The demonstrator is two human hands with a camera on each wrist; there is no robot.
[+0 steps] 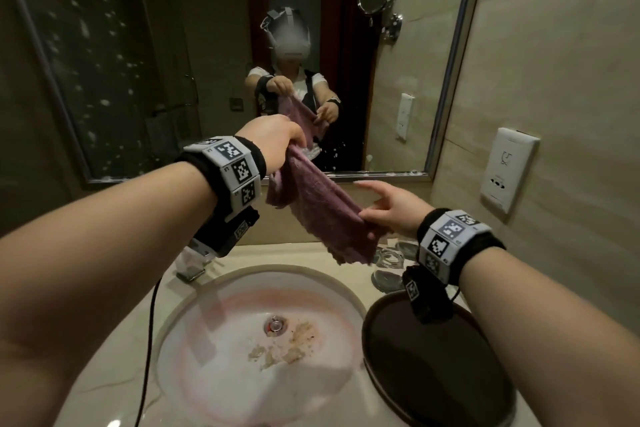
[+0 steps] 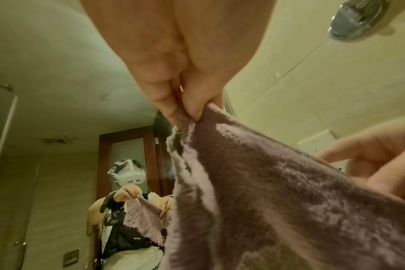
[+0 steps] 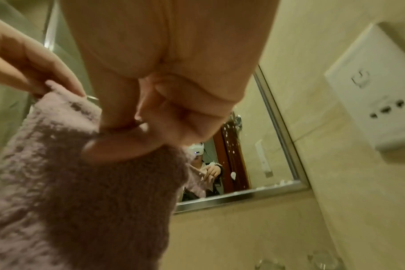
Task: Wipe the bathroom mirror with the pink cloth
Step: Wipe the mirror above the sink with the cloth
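Low in the head view sits the white sink [image 1: 221, 350] (brownish debris beside its drain), with a dark round tray [image 1: 433, 374] at lower right. Above them, mid-frame, the pink cloth [image 1: 322, 211] hangs stretched between both hands: the left hand [image 1: 273, 139] pinches its upper corner, the right hand [image 1: 394, 208] pinches its lower edge, forefinger extended. Beyond, the mirror [image 1: 104, 62] shows white spatter upper left; a wall socket [image 1: 507, 173] sits right.

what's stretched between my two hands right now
The pink cloth, pinched at its top by the left hand and lower down by the right hand; the head view shows it.
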